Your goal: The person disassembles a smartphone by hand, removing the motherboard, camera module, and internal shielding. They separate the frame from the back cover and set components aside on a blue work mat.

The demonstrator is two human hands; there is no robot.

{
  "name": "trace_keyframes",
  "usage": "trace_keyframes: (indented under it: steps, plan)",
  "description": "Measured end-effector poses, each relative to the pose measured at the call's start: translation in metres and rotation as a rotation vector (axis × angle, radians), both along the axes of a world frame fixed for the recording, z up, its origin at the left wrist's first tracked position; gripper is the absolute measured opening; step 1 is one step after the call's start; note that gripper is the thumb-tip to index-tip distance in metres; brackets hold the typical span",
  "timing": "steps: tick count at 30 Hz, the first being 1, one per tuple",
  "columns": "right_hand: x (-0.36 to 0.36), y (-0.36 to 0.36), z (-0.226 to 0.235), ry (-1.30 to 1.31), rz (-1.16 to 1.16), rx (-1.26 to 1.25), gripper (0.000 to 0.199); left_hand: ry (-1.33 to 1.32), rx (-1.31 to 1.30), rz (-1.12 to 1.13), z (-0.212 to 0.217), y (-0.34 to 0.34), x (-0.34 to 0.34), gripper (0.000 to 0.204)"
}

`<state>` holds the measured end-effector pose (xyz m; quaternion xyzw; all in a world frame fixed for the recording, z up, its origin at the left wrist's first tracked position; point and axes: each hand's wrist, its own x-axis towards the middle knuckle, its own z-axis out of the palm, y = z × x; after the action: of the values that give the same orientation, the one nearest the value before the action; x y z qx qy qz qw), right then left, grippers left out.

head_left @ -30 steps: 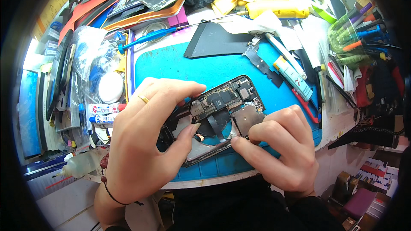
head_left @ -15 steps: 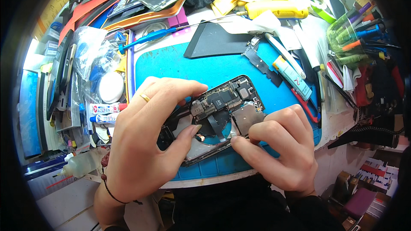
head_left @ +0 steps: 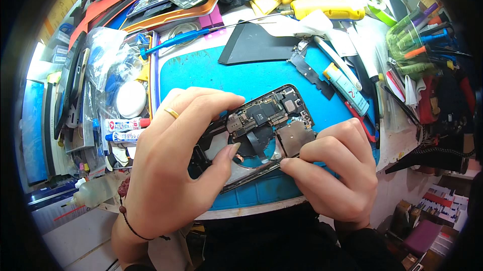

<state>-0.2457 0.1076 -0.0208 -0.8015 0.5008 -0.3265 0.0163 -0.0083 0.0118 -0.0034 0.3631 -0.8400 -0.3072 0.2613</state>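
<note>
The scene was viewed from a single head-worn fisheye camera, aimed steeply down at the table (head_left: 201, 70) from close range. Both forearms were seen entering from the near edge, and straight edges were bent toward the dark circular rim.
</note>
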Motion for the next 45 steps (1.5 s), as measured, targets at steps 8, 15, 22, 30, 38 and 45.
trace_keyframes:
  steps: [8, 15, 22, 30, 38, 45]
  plan:
    - [-0.001, 0.001, 0.0, 0.022, 0.054, 0.007, 0.045, -0.014, -0.004, -0.061, 0.002, 0.003, -0.003, 0.044]
    - [-0.001, -0.001, -0.001, 0.05, 0.078, 0.01, 0.047, -0.025, -0.029, -0.066, 0.002, 0.002, -0.002, 0.042]
    - [-0.001, -0.002, -0.001, 0.085, 0.084, 0.006, 0.048, -0.042, -0.044, -0.067, 0.002, 0.002, -0.002, 0.04]
    - [-0.001, 0.0, -0.003, 0.075, 0.064, -0.041, 0.049, 0.009, -0.088, -0.027, 0.001, 0.002, -0.004, 0.048]
    - [-0.005, -0.002, -0.002, 0.035, -0.004, -0.084, 0.035, -0.013, -0.157, 0.024, -0.003, 0.002, -0.003, 0.045]
    - [-0.006, -0.024, 0.015, -0.121, -0.109, 0.018, 0.023, 0.023, -0.164, 0.032, -0.007, 0.0, -0.005, 0.036]
